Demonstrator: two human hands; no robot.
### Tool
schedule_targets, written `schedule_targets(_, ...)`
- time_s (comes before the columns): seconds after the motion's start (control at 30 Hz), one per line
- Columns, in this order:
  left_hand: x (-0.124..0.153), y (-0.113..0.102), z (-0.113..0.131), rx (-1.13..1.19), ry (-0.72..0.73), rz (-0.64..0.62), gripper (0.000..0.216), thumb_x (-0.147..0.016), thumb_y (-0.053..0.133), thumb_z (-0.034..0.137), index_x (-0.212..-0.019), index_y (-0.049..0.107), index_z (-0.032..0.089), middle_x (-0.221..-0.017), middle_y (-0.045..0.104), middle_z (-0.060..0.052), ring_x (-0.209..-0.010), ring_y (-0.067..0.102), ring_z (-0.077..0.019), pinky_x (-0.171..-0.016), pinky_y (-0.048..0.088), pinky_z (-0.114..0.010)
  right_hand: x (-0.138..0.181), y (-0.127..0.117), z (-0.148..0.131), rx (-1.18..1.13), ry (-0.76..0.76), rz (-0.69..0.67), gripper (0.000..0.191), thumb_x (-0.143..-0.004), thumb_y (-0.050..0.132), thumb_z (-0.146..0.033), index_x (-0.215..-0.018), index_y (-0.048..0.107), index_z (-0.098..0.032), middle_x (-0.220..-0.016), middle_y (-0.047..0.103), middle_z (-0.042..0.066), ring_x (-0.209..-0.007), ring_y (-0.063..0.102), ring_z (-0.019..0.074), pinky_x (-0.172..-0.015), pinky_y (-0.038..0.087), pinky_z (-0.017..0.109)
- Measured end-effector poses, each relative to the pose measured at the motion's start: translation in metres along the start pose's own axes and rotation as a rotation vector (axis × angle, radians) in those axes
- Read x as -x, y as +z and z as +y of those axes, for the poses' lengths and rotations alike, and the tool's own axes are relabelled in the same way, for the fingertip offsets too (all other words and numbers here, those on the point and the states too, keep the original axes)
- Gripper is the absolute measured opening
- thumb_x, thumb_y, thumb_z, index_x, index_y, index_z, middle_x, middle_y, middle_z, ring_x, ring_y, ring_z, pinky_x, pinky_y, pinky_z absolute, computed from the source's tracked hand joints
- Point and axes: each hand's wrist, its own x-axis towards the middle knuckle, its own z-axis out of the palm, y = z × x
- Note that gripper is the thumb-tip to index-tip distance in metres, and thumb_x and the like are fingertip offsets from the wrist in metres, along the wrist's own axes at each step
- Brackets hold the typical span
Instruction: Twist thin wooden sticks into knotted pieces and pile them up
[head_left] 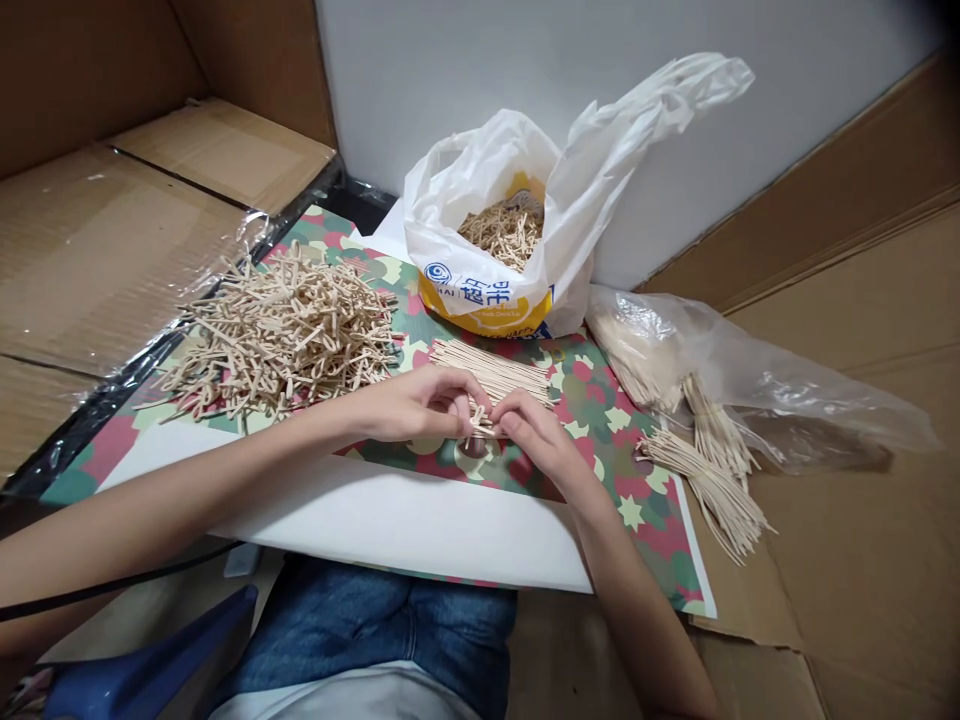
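Near the middle of the table, my left hand [424, 405] and my right hand [534, 428] meet at a small knotted piece of pale stick [480, 424]. Fingers of both hands are closed on it, one hand at each side. Just behind them lies a row of straight thin sticks [495, 370], side by side. To the left rises a big heap of bent, looped pale pieces [292, 330], with my left forearm passing in front of it. Fingertips partly hide the knotted piece.
Behind the sticks stands an open white plastic bag [480, 225] holding more short pieces. On the right lie bundles of long sticks [709, 490] beside a clear plastic bag [795, 390]. Cardboard [112, 240] borders the left; a camouflage-patterned sheet [630, 470] covers the table.
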Motion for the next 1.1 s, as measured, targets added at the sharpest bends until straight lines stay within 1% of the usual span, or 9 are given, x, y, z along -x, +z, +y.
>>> schedule_targets(0.17, 0.004, 0.003, 0.006, -0.113, -0.082, -0.120, 0.027, -0.071, 0.054, 0.013, -0.096, 0.045, 0.015, -0.069, 0.053, 0.001, -0.062, 0.050, -0.0115, -0.055, 0.039, -0.021, -0.002, 0.002, -0.003, 0.016, 0.019, -0.192, 0.031, -0.087, 0.040, -0.045, -0.079, 0.054, -0.018, -0.069, 0.055, -0.001, -0.065, 0.051, 0.0116, -0.062, 0.039, 0.024)
schedule_targets(0.3, 0.005, 0.003, 0.005, -0.121, -0.063, -0.140, 0.022, -0.074, 0.053, 0.016, -0.094, 0.043, 0.016, -0.073, 0.055, -0.001, -0.063, 0.050, -0.0118, -0.056, 0.039, -0.022, -0.002, 0.008, -0.004, -0.089, 0.050, -0.307, 0.026, -0.086, 0.044, -0.041, -0.077, 0.053, -0.018, -0.065, 0.053, -0.002, -0.058, 0.050, 0.0103, -0.054, 0.038, 0.022)
schedule_targets(0.43, 0.003, 0.000, 0.002, -0.030, -0.044, -0.097, 0.025, -0.075, 0.056, 0.025, -0.095, 0.044, 0.016, -0.069, 0.052, 0.001, -0.060, 0.048, -0.0109, -0.054, 0.037, -0.021, 0.000, 0.010, -0.004, -0.204, 0.116, -0.171, 0.022, -0.086, 0.046, -0.035, -0.073, 0.051, -0.018, -0.061, 0.055, -0.003, -0.053, 0.051, 0.0099, -0.051, 0.038, 0.021)
schedule_targets(0.57, 0.000, 0.003, 0.001, -0.064, 0.001, 0.000, 0.021, -0.076, 0.056, 0.031, -0.084, 0.051, 0.012, -0.067, 0.053, 0.000, -0.060, 0.046, -0.0105, -0.054, 0.036, -0.020, 0.001, 0.012, -0.005, -0.200, 0.050, 0.016, 0.023, -0.085, 0.047, -0.034, -0.068, 0.051, -0.018, -0.060, 0.056, -0.002, -0.061, 0.053, 0.0115, -0.061, 0.042, 0.023)
schedule_targets(0.63, -0.002, 0.006, 0.001, -0.104, 0.032, 0.043, 0.021, -0.078, 0.052, 0.031, -0.078, 0.054, 0.010, -0.068, 0.056, -0.002, -0.061, 0.047, -0.0105, -0.055, 0.037, -0.020, 0.001, 0.010, -0.005, -0.216, 0.033, 0.044, 0.024, -0.086, 0.046, -0.035, -0.068, 0.051, -0.019, -0.061, 0.057, -0.001, -0.062, 0.053, 0.0117, -0.062, 0.042, 0.023)
schedule_targets(0.77, -0.001, 0.006, 0.000, -0.201, -0.012, 0.001, 0.024, -0.079, 0.051, 0.032, -0.074, 0.058, 0.009, -0.061, 0.053, 0.000, -0.053, 0.041, -0.0079, -0.049, 0.032, -0.018, 0.001, 0.001, -0.006, -0.220, 0.053, -0.058, 0.027, -0.088, 0.041, -0.039, -0.075, 0.053, -0.018, -0.065, 0.058, -0.001, -0.064, 0.054, 0.0115, -0.063, 0.042, 0.023)
schedule_targets(0.87, 0.000, 0.004, -0.001, -0.267, -0.050, -0.074, 0.021, -0.078, 0.052, 0.030, -0.076, 0.060, 0.010, -0.063, 0.055, 0.000, -0.056, 0.044, -0.0086, -0.050, 0.032, -0.018, 0.001, -0.005, -0.006, -0.206, 0.119, -0.254, 0.024, -0.086, 0.046, -0.036, -0.072, 0.053, -0.018, -0.063, 0.055, -0.002, -0.058, 0.053, 0.0102, -0.053, 0.039, 0.021)
schedule_targets(0.93, 0.001, 0.003, -0.002, -0.265, -0.052, -0.074, 0.021, -0.078, 0.052, 0.029, -0.075, 0.060, 0.010, -0.062, 0.055, 0.000, -0.056, 0.044, -0.0087, -0.050, 0.033, -0.018, 0.001, -0.005, -0.006, -0.228, 0.153, -0.327, 0.022, -0.085, 0.048, -0.033, -0.070, 0.052, -0.017, -0.060, 0.054, -0.003, -0.052, 0.051, 0.0089, -0.047, 0.037, 0.020)
schedule_targets(1.1, 0.001, 0.004, 0.002, -0.226, 0.067, 0.051, 0.023, -0.079, 0.053, 0.032, -0.084, 0.058, 0.010, -0.068, 0.056, -0.002, -0.061, 0.048, -0.0097, -0.054, 0.038, -0.019, 0.001, 0.003, -0.006, -0.264, 0.108, -0.149, 0.019, -0.085, 0.047, -0.028, -0.070, 0.052, -0.017, -0.059, 0.054, -0.003, -0.056, 0.053, 0.0092, -0.053, 0.041, 0.020)
